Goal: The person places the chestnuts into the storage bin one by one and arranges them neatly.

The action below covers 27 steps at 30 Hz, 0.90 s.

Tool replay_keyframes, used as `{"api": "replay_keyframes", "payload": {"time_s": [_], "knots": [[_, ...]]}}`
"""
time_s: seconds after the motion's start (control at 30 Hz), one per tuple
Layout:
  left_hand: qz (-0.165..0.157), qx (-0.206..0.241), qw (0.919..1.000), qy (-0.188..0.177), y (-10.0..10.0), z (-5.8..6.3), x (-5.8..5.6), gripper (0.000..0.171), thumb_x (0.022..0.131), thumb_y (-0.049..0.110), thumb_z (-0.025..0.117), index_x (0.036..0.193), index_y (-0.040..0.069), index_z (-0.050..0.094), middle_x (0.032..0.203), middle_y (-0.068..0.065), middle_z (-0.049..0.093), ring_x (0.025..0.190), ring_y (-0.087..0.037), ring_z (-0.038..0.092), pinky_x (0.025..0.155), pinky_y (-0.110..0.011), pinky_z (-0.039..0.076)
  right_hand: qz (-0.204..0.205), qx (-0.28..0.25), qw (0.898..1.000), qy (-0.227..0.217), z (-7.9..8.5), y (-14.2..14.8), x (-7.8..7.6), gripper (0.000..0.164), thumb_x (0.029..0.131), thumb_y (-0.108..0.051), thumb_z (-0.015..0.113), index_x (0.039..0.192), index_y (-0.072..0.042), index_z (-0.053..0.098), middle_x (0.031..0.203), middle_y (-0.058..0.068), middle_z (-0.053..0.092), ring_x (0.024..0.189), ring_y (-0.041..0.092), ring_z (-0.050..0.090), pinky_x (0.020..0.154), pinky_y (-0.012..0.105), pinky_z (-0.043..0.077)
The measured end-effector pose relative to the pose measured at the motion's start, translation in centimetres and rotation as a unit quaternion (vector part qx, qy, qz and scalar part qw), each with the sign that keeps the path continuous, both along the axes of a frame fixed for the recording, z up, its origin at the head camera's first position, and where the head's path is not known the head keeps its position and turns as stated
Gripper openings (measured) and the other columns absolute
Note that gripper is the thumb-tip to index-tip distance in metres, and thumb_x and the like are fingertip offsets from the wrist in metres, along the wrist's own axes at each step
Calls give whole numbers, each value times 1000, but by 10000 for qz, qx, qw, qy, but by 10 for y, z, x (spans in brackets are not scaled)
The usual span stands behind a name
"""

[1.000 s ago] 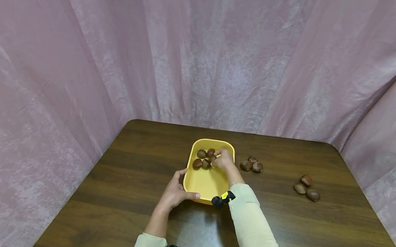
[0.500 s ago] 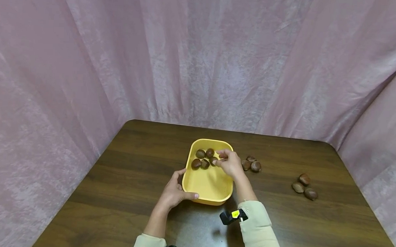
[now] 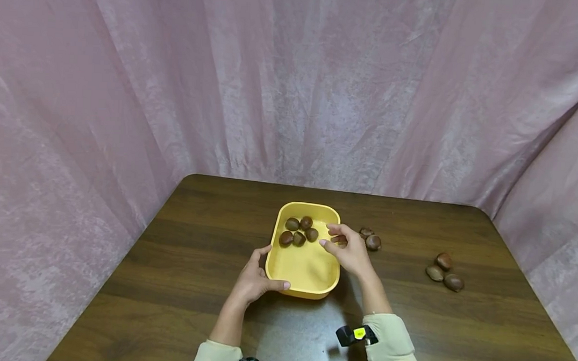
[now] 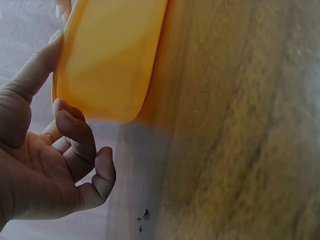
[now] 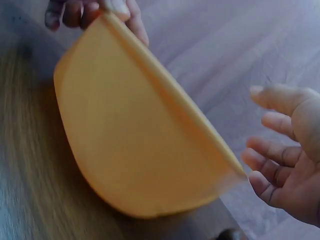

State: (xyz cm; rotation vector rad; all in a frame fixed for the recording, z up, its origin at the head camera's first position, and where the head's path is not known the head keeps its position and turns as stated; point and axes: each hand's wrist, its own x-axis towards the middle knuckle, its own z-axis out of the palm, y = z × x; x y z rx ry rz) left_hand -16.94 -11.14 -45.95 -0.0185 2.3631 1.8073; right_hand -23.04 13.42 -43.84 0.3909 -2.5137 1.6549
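Several brown chestnuts point(image 3: 299, 238) lie together in the far half of a yellow rectangular box point(image 3: 301, 275) in the head view. My left hand point(image 3: 253, 281) grips the box at its near left corner, thumb over the near rim and index finger along the left side. In the left wrist view, the other fingers of the left hand point(image 4: 55, 155) curl below the box corner. Over the box's right rim hovers my right hand point(image 3: 353, 253), thumb and fingers spread. Nothing shows between the fingers of the right hand point(image 5: 287, 150) in the right wrist view.
Right of the box, loose chestnuts point(image 3: 373, 242) sit close to my right hand, which partly hides that group. Three more chestnuts point(image 3: 444, 261) lie farther right on the dark wooden table point(image 3: 209, 225). A pink curtain point(image 3: 293, 94) hangs behind the table.
My right hand has drawn back from the chestnuts inside the box, moving right and towards me to the right rim, and its fingers have spread. The left hand keeps its grip.
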Motion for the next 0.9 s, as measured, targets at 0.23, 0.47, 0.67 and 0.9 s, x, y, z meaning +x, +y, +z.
{"api": "replay_keyframes", "payload": {"time_s": [0.23, 0.47, 0.67, 0.9], "knots": [[21, -58, 10000, 11, 0, 1, -1, 101, 61, 11, 88, 142, 10, 29, 68, -11, 60, 57, -16, 54, 53, -31, 38, 187, -287, 9992, 216, -8, 18, 3, 45, 81, -11, 73, 121, 0, 57, 111, 21, 58, 100, 37, 55, 83, 51, 42], [32, -78, 10000, -29, 0, 1, 0, 102, 60, 11, 88, 143, 10, 28, 69, -12, 60, 57, -16, 54, 53, -31, 38, 185, -556, 9980, 221, -15, 37, 7, 48, 80, -8, 74, 122, 3, 55, 112, 25, 56, 105, 43, 49, 86, 56, 38], [81, -73, 9999, -66, 0, 3, 0, 102, 61, 11, 88, 143, 12, 28, 70, -12, 60, 58, -17, 55, 54, -31, 38, -52, -585, 9982, 71, -17, 52, 9, 50, 78, -10, 75, 123, -3, 56, 112, 23, 57, 107, 42, 48, 87, 53, 36], [84, -85, 9999, -52, 0, 3, 2, 103, 60, 11, 88, 143, 11, 28, 70, -12, 60, 60, -18, 55, 55, -32, 39, -249, -517, 9983, -33, -8, 62, 18, 51, 78, -6, 74, 124, 2, 54, 114, 24, 56, 107, 40, 47, 85, 46, 37]]}}
